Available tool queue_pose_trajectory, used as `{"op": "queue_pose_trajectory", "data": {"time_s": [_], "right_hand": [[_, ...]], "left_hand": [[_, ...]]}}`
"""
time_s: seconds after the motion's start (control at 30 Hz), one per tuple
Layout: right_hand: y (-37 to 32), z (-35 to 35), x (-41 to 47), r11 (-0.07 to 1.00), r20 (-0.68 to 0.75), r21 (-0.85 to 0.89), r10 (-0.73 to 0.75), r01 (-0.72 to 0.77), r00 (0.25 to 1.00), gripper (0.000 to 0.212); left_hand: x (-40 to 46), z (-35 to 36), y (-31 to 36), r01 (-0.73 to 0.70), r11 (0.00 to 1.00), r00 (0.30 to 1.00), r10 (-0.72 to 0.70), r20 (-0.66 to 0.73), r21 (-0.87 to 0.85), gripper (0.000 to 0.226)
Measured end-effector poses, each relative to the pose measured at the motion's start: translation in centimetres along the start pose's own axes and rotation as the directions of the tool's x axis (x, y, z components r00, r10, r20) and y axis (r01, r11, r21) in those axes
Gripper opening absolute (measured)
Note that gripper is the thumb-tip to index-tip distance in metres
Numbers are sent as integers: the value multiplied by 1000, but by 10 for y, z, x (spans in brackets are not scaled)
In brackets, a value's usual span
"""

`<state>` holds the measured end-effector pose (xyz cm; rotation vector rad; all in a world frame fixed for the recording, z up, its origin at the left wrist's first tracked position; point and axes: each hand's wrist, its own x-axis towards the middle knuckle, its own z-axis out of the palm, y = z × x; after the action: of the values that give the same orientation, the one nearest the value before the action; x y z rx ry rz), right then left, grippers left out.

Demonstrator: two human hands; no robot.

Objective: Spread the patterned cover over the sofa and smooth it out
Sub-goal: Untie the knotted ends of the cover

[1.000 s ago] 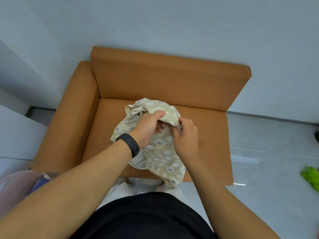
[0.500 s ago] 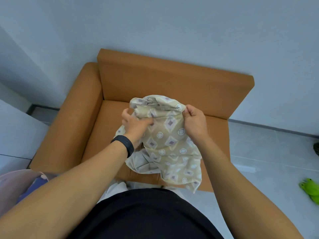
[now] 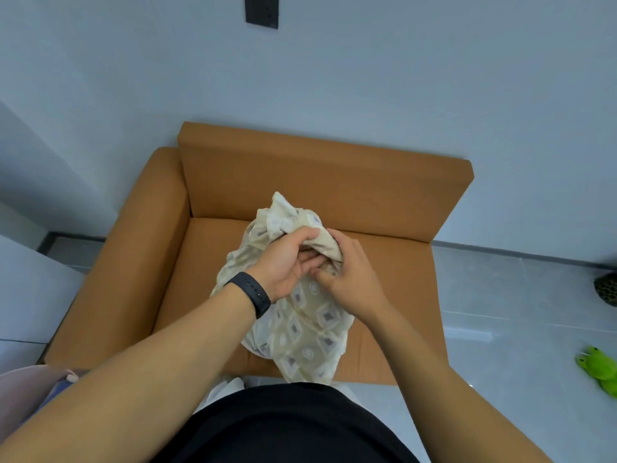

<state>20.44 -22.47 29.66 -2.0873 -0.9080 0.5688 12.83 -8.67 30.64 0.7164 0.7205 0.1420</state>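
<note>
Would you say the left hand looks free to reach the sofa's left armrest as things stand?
Probably not straight away: the left hand is gripping the bunched patterned cover together with the right hand. Nothing lies between it and the armrest, so after letting go the way looks open.

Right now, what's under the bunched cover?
Under the cover is the sofa seat, bare around it. Both the left hand and right hand grip the bunch; whatever lies directly beneath the cloth is hidden.

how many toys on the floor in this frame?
2. A green plush toy lies at the right edge; a dark round one, cut off by the frame, sits farther back. Others may lie outside the view.
</note>
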Motion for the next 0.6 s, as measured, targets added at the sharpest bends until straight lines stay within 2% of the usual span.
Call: {"op": "queue_pose_trajectory", "data": {"time_s": [0.1, 0.2, 0.27, 0.33, 0.43, 0.5, 0.53, 0.6], "right_hand": [[7, -1, 3, 994, -136, 81, 79, -69, 987, 29], [16, -12, 8, 941, -161, 256, 268, -222, 950, 13], [18, -19, 8, 897, -165, 362, 329, -253, 930, 19], [18, -26, 7, 883, -175, 405, 331, -238, 927, 28], [16, -31, 8, 901, -168, 360, 319, -243, 933, 58], [16, -31, 8, 886, -134, 372, 345, -275, 929, 67], [16, -30, 9, 880, -124, 381, 353, -284, 927, 66], [16, -32, 8, 872, -130, 399, 361, -284, 924, 63]], "left_hand": [[-3, -2, -1, -97, 956, 995, 84, 57, 276, 32], [-7, -3, -4, -255, 811, 966, 243, 93, 526, 35], [-5, -8, -5, -301, 751, 934, 356, 25, 588, 55], [1, -16, -4, -308, 746, 917, 399, -25, 590, 78], [7, -18, 2, -310, 684, 921, 388, 31, 660, 92], [11, -15, 8, -268, 698, 944, 327, 38, 665, 88], [10, -13, 11, -238, 703, 955, 295, 30, 670, 76], [12, -10, 15, -181, 656, 959, 282, -15, 732, 36]]}}
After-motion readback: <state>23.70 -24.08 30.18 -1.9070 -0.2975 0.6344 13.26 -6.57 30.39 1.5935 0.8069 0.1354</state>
